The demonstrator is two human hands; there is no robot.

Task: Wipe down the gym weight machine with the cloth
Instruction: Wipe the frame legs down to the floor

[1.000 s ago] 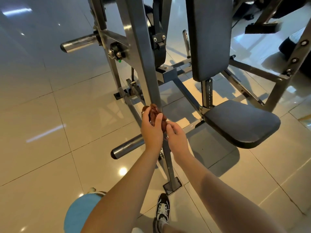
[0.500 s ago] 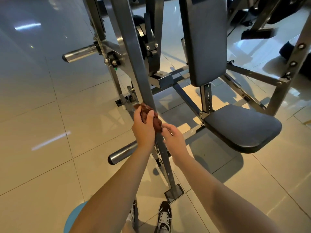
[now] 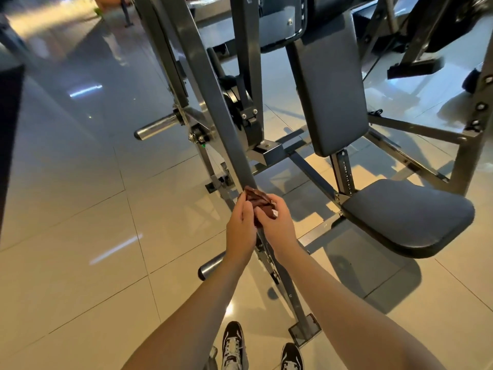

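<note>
- Noted brown cloth, bunched and pressed against the slanted frame post of the weight machine, low on that post; judged so placed to rub the post's faces.
- Found left hand on the post's left side, fingers curled on the cloth; found right hand on the post's right side, fingertips pinching the cloth; judged a two-sided hold, keeping the cloth wrapped round the post.
- Recorded back pad and seat pad right of the post, apart from both hands; cannot tell whether wiped.
- Recorded upper peg left of the post above the cloth; lower peg below it; shoes near the post's foot.
</note>
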